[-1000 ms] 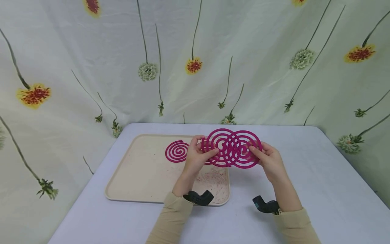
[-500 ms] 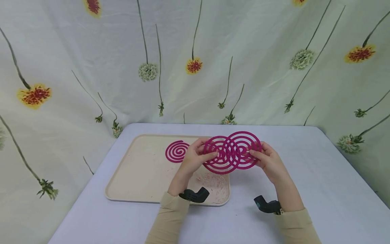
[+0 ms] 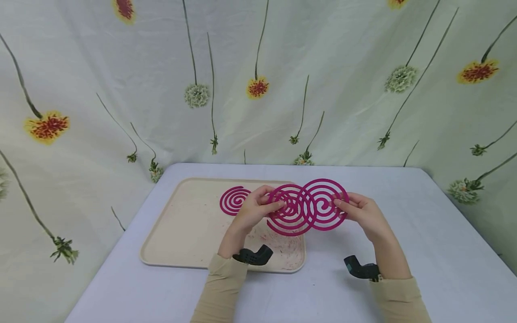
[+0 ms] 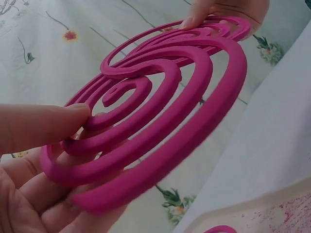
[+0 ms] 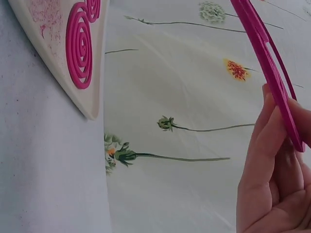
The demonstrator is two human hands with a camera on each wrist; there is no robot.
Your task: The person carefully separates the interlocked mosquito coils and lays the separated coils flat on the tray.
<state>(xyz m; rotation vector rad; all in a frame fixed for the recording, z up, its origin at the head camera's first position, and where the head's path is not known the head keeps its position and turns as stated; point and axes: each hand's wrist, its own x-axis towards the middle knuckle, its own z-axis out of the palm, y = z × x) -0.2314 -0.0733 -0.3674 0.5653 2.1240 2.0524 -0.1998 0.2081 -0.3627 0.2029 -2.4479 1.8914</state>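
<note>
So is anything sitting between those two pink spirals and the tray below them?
Nothing visible does. The left hand pinches the left spiral coil and the right hand pinches the right spiral coil, both in the air and partly interlocked. On the beige tray lie only a third coil, off to the left, and pink crumbs.

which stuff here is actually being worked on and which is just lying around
In use: left coil, pinched by the left hand; right coil, pinched by the right hand.
Lying about: single coil on the beige tray; pink crumbs.
</note>
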